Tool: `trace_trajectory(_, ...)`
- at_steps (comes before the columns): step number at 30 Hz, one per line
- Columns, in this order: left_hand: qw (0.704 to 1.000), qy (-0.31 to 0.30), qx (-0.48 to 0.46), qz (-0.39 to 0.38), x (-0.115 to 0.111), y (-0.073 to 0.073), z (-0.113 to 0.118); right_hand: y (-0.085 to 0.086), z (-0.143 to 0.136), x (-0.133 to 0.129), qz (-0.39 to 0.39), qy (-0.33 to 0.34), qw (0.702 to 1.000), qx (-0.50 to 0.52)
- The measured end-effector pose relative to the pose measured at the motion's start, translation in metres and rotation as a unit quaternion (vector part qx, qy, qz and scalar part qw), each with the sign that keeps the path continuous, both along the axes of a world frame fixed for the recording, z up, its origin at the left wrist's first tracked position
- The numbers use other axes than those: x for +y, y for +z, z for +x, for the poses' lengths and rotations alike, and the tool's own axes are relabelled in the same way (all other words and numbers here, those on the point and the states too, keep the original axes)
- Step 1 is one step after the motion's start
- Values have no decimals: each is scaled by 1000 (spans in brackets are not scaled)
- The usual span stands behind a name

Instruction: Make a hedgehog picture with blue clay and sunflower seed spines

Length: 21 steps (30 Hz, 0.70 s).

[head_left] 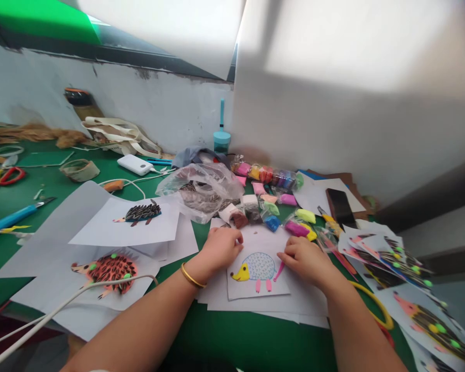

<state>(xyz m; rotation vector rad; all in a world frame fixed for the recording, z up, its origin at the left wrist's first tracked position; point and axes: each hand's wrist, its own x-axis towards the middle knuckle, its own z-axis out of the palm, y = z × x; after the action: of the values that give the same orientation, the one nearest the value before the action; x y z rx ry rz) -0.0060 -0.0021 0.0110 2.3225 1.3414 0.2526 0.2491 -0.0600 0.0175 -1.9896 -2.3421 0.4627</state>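
A sheet of paper (282, 289) lies in front of me with a hedgehog picture (254, 268) on it. The hedgehog has a yellow clay head, a body outlined in blue and filled with small blue marks, and two pink legs. My left hand (222, 248) rests at the sheet's upper left, its fingers curled; whatever they may hold is hidden. At the right edge of the picture, my right hand (304, 258) is closed on a slim pink modelling tool (279, 270), its tip pointing down close to the hedgehog's rear. A small seed (255, 232) lies above the drawing.
Behind my hands are packets of coloured clay (271, 222) and a plastic bag of sunflower seeds (201, 191). Finished hedgehog pictures lie left (112, 274) and right (430, 320). A white cable (73, 299) crosses the left papers. A blue craft knife (19, 217) and phone (340, 206) lie farther out.
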Motion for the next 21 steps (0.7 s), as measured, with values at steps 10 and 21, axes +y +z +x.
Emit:
trace_trajectory(10, 996, -43, 83, 14, -5, 6, -5, -14, -11, 7, 24, -9, 998, 60)
trace_trajectory(21, 997, -16, 55, 46, 0, -7, 2, -11, -13, 6, 8, -17, 998, 54)
